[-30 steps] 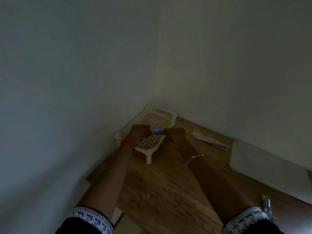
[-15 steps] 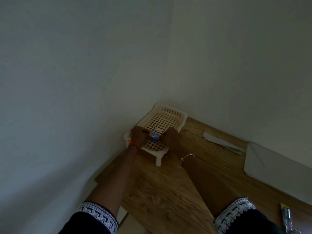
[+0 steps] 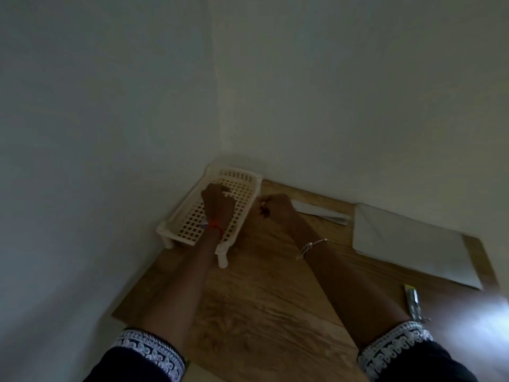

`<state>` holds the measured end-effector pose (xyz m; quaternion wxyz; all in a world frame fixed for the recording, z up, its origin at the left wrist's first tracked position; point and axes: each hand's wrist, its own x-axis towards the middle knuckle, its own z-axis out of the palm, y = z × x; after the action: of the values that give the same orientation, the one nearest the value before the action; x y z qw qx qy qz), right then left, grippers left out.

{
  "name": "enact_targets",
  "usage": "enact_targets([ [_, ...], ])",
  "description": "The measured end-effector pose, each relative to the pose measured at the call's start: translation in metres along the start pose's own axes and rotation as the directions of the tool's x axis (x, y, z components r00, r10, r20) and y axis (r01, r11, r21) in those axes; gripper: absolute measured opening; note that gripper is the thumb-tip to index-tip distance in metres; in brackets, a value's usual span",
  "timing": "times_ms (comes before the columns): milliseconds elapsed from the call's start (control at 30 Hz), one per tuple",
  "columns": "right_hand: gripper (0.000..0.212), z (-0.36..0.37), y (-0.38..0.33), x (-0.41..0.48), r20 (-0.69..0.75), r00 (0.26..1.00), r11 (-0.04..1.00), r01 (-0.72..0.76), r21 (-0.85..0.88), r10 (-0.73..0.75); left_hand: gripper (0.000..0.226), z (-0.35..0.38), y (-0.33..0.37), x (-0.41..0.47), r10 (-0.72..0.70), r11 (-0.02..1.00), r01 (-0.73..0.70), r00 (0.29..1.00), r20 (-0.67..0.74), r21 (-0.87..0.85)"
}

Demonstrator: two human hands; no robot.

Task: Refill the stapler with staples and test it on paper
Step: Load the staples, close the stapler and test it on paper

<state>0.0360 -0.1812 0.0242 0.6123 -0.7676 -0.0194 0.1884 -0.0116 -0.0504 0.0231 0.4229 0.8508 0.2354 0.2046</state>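
My left hand [image 3: 217, 206] hovers over the cream lattice basket [image 3: 248, 179] in the table corner, fingers curled downward; what it holds is hidden. A small blue-and-white bit, apparently the staple box [image 3: 204, 225], shows in the basket beside my left wrist. My right hand [image 3: 274, 209] is just right of the basket, fingers pinched on something small and pale, seemingly a strip of staples. The metallic stapler [image 3: 413, 301] with a yellow end lies on the wooden table [image 3: 261, 304] at the right, away from both hands. A white paper stack [image 3: 407, 244] lies at the back right.
A folded white sheet [image 3: 321, 213] lies along the back wall between my right hand and the paper stack. Walls close in on the left and back. The table's left edge runs diagonally below the basket.
My hands, which held a small blue box together over the basket, have parted. The left moved deeper over the basket; the right drew off to the right. The view shifted.
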Motion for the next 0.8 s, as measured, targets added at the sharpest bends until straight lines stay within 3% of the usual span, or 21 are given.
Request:
enact_targets([
  [133, 0.022, -0.06, 0.019, -0.018, -0.102, 0.994, 0.99, 0.048, 0.133, -0.034, 0.026, 0.05, 0.049, -0.021, 0.137, 0.989, -0.131, 0.986, 0.097, -0.064],
  [233, 0.018, -0.11, 0.041, -0.037, -0.189, 0.982, 0.979, 0.043, 0.197, -0.005, 0.026, 0.096, 0.075, -0.053, 0.203, 0.975, -0.176, 0.953, 0.226, -0.133],
  [367, 0.025, -0.17, 0.064, -0.069, -0.249, 0.969, 0.993, 0.02, 0.12, 0.011, 0.028, 0.145, 0.096, -0.101, 0.268, 0.961, -0.22, 0.887, 0.376, -0.167],
  [500, 0.028, -0.222, 0.085, -0.102, -0.386, 0.921, 0.977, 0.034, 0.21, 0.051, 0.028, 0.177, 0.11, -0.145, 0.26, 0.964, -0.19, 0.803, 0.536, -0.184],
  [600, 0.031, -0.253, 0.1, -0.131, -0.412, 0.911, 0.956, 0.091, 0.28, 0.034, 0.018, 0.196, 0.114, -0.169, 0.298, 0.954, -0.226, 0.739, 0.604, -0.195],
  [800, 0.033, -0.28, 0.131, -0.165, -0.457, 0.889, 0.999, 0.013, 0.039, 0.006, 0.019, 0.219, 0.109, -0.198, 0.255, 0.965, -0.215, 0.628, 0.736, -0.15],
])
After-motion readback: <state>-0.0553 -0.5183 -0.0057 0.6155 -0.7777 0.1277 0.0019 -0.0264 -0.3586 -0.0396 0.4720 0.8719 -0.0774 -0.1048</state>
